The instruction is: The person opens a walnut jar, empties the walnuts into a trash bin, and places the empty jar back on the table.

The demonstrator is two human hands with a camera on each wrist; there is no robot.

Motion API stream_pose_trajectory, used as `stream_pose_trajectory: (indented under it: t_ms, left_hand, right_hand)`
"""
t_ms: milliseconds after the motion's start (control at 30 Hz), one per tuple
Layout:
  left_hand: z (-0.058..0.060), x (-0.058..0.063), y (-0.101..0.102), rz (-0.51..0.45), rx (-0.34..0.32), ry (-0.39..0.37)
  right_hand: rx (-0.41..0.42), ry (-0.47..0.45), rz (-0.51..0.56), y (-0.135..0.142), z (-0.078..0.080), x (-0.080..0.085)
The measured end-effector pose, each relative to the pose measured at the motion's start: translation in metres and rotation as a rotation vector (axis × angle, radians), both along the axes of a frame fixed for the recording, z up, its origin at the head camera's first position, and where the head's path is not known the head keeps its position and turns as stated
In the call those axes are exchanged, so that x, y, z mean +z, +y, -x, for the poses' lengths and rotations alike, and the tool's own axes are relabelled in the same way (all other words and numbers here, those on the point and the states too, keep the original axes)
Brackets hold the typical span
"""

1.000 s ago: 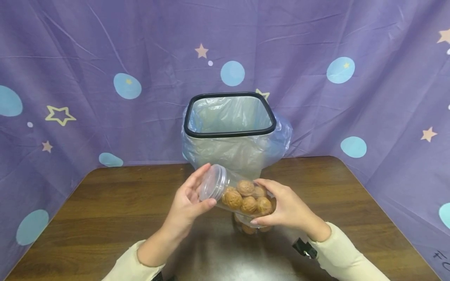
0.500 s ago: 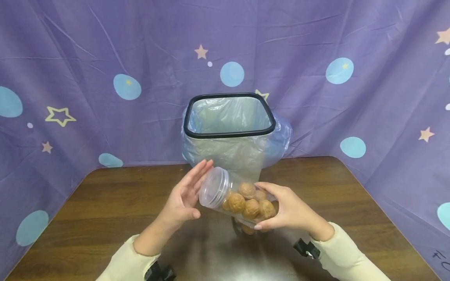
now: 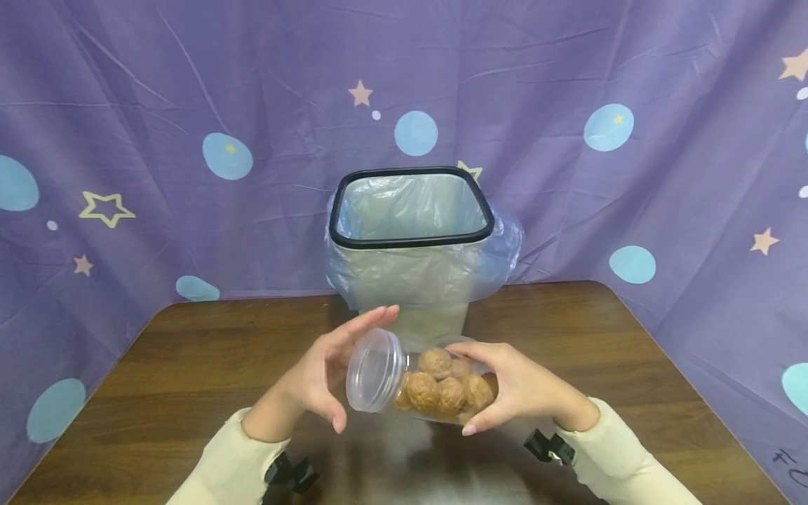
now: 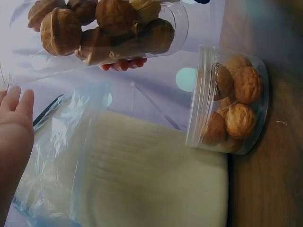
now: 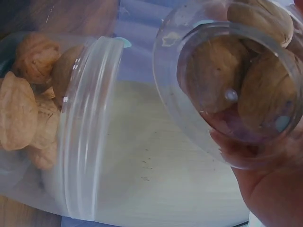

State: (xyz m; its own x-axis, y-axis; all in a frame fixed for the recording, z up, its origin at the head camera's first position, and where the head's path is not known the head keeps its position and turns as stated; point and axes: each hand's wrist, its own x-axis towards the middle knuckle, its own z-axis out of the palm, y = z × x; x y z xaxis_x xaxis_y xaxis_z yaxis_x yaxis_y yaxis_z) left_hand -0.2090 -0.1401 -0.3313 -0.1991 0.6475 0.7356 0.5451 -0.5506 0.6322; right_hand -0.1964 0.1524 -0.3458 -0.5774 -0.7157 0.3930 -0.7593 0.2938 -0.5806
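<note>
A clear plastic jar of walnuts point(image 3: 374, 372), its lid end to the left, lies nearly sideways in the air above the table. My right hand point(image 3: 524, 382) grips it round the base end, thumb below and fingers behind. By the lid end is my left hand point(image 3: 318, 375), its fingers extended and its thumb spread apart; whether a fingertip touches the jar I cannot tell. A second lidded jar point(image 4: 203, 94), also holding walnuts, stands on the table below the held one. It is mostly hidden in the head view.
Behind the hands stands a pale bin point(image 3: 435, 319) with a black rim point(image 3: 410, 243) and a bluish plastic bag lining hanging over its sides. The wooden table point(image 3: 189, 365) ends at a purple patterned cloth point(image 3: 284, 84) at the back and sides.
My left hand has come off the lid, its thumb and fingers spreading apart. My right hand has lowered the jar slightly and turned it closer to level.
</note>
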Motion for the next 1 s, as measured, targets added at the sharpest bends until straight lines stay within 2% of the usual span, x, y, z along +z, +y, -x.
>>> stream_pose_trajectory:
  t_ms: [167,400,500,667,900,1000]
  left_hand:
    - [0.001,0.0,0.001,0.012,0.001,0.055]
    - [-0.001,-0.002,0.001,0.008,0.028,0.044]
    - [-0.002,-0.004,0.001,0.002,0.074,0.033]
    - [-0.007,-0.008,0.003,0.005,0.165,-0.032]
    - [-0.017,-0.008,0.01,-0.036,0.187,-0.214]
    - [-0.022,-0.006,0.013,-0.053,0.221,-0.264]
  right_hand:
    - [-0.001,0.002,-0.014,0.0,0.0,-0.001]
    - [0.006,0.011,-0.007,0.0,0.0,-0.001]
    - [-0.012,0.02,-0.01,0.001,-0.001,-0.002]
    - [-0.05,0.056,-0.018,0.003,-0.002,-0.002]
    - [-0.093,0.078,-0.004,0.004,-0.003,-0.001]
    - [-0.103,0.076,0.009,0.004,-0.005,0.0]
